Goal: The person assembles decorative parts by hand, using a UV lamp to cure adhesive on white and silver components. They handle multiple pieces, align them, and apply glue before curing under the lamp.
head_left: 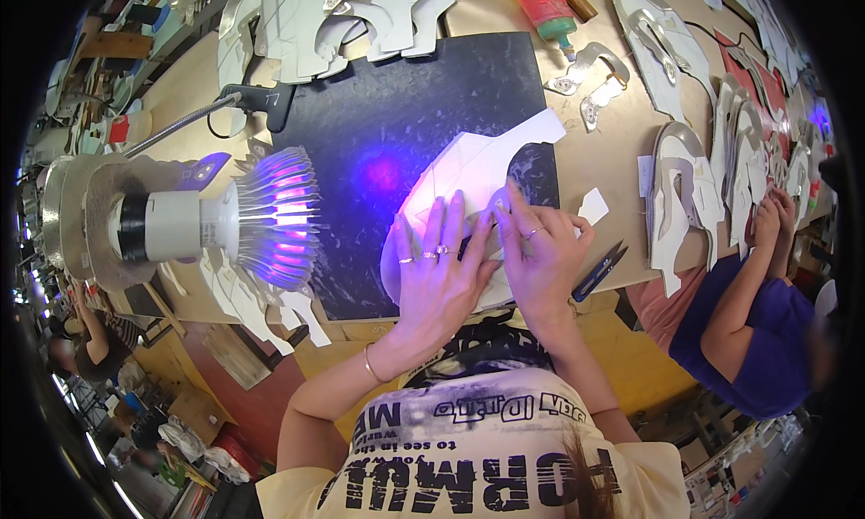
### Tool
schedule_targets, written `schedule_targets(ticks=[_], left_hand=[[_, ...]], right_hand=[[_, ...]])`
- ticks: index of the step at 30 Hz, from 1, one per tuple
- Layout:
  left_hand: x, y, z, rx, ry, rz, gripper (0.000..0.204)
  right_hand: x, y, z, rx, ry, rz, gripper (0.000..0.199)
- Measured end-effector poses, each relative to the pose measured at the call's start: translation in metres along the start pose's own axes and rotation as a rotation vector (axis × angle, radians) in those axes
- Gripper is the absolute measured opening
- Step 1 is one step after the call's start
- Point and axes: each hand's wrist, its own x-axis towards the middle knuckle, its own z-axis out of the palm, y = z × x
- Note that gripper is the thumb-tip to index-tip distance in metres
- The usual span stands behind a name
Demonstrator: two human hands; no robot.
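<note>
A finned lamp (270,217) on a gooseneck arm throws violet light across a black mat (396,113) on the worktop (613,150). At the mat's near edge, the left hand (439,280) lies flat, fingers (432,226) spread, on a pale cut sheet piece (487,163). Just beside it, the right hand (545,258) presses the same piece, fingers close together. Blue-handled snips (599,271) lie right of that hand. Farther right, another person's hands (773,217) work among stacked pale cut pieces (685,195).

Violet lamp (270,217) glare; fisheye edges dark, blurred.
</note>
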Motion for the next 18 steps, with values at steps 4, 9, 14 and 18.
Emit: schedule_targets(ticks=[4,9,14,18], left_hand=[[-0.0003,0.0,-0.0005,0.011,-0.001,0.007,0.066],[-0.0009,-0.0007,0.0015,0.013,0.006,0.015,0.065],[-0.0028,-0.0006,0.0042,0.015,0.012,0.02,0.064],[-0.0042,-0.0026,0.0078,0.019,0.009,0.031,0.064]], right_hand=[[-0.0007,-0.0012,-0.002,-0.066,-0.047,-0.026,0.037],[0.0027,0.0007,-0.0034,-0.068,-0.089,-0.027,0.031],[0.0045,0.0011,-0.0044,-0.056,-0.105,-0.04,0.027],[0.0056,0.0009,-0.0058,-0.058,-0.12,-0.049,0.027]])
